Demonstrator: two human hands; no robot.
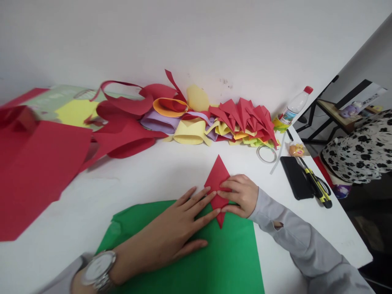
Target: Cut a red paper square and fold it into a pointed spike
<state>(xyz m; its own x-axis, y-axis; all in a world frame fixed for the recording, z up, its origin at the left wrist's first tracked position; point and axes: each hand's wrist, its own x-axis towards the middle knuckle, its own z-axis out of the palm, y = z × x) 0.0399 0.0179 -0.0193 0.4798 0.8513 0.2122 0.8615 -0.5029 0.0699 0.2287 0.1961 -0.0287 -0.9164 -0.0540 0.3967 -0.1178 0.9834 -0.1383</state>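
A red folded paper diamond (pixel 218 168) lies with its lower point over a green sheet (pixel 234 253) and its upper point over the white table. My left hand (pixel 173 226), with a watch at the wrist, is stretched out flat; its fingertips press on the diamond's left edge and middle. From the right, my right hand (pixel 241 195) has bent fingers on the diamond's right edge, thumb lowest. The fingertips of both hands nearly meet on the paper. Whether the right fingers reach under the edge is hard to see.
Red paper shapes (pixel 43 163) cover the left side. Rolled paper pieces (pixel 190 130) and a stack of red pointed folds (pixel 241 116) line the wall. At right are a bottle (pixel 295 104), tape roll (pixel 266 154), wrapped snack (pixel 296 149), black phone (pixel 296 177) and yellow-black cutter (pixel 317 185).
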